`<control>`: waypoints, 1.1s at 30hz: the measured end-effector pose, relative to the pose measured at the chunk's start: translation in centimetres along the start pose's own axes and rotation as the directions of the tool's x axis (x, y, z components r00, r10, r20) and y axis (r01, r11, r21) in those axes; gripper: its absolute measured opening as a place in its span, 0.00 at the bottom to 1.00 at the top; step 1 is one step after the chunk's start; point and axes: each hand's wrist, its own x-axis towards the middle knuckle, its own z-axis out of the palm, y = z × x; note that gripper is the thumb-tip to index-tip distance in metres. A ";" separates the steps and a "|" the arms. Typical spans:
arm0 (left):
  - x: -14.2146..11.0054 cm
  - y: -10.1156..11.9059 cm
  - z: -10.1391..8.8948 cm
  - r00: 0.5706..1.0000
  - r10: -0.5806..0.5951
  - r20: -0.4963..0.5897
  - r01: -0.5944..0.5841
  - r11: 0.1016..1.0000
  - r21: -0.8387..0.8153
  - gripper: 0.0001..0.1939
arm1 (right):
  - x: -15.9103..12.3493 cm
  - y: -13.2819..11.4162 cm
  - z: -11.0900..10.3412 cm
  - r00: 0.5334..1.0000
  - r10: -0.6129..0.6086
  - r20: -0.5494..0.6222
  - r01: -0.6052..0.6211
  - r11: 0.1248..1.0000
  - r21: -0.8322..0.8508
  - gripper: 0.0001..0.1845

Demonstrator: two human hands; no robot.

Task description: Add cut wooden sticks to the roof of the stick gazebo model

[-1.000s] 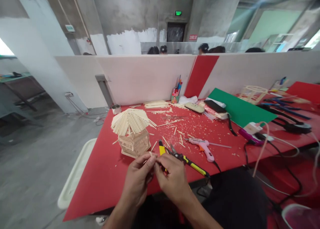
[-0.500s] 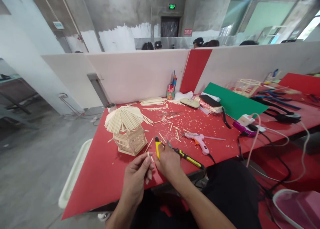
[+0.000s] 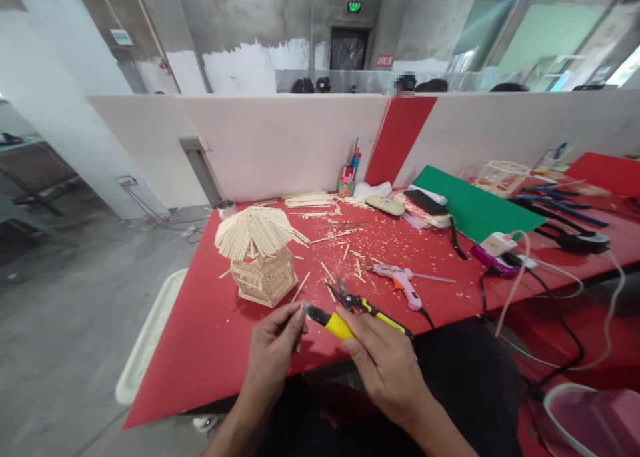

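My left hand [image 3: 270,350] is closed in a pinch above the front of the red table, its fingertips on a short wooden stick that is mostly hidden now. In my right hand [image 3: 387,364] is a yellow utility knife [image 3: 340,326], whose black front end points left and reaches the left fingertips. Just beyond the left hand stands a small pavilion model [image 3: 265,280] of wooden sticks, its roof made of sticks fanned outward. Black-and-yellow cutting pliers [image 3: 357,302] lie open-jawed behind the knife. To their right rests a pink glue gun [image 3: 403,282] with a clear glue stick in it.
Loose sticks [image 3: 310,200] and scraps cover the back of the red table [image 3: 185,370]. A pen holder [image 3: 346,182], a beige case [image 3: 386,206], a phone [image 3: 425,202] and a green board [image 3: 475,207] line the rear. Cables trail from a purple power strip [image 3: 493,260] at right.
My right hand has turned the knife from pointing away to pointing left, its tip now at the left fingertips. The left hand keeps its pinch. The view has shifted slightly.
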 end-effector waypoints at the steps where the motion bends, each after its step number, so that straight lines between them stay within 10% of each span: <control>1: -0.1 0.1 0.0 1.000 0.009 0.019 -0.009 1.000 0.006 0.17 | 0.2 -0.2 -0.1 0.999 -0.042 -0.023 0.041 0.999 -0.036 0.20; 21: -1.9 0.7 -1.2 0.986 0.159 0.058 -0.168 0.954 0.247 0.14 | 0.2 0.4 0.9 0.970 -0.219 -0.106 0.189 0.953 -0.235 0.19; 27: -4.0 0.9 -3.1 0.997 0.028 -0.068 -0.017 0.987 0.158 0.13 | 2.3 4.8 -2.8 0.855 0.082 -0.513 -0.332 0.846 -0.417 0.19; 30: -3.6 1.2 -2.9 0.992 -0.114 -0.061 0.111 0.992 -0.054 0.17 | 2.0 3.9 -0.8 0.975 0.085 -0.205 -0.158 0.914 -0.374 0.20; 33: -2.8 2.2 -2.2 0.993 -0.114 -0.041 0.107 0.984 -0.145 0.18 | 0.7 2.0 4.2 0.986 0.161 0.052 -0.122 0.893 -0.433 0.20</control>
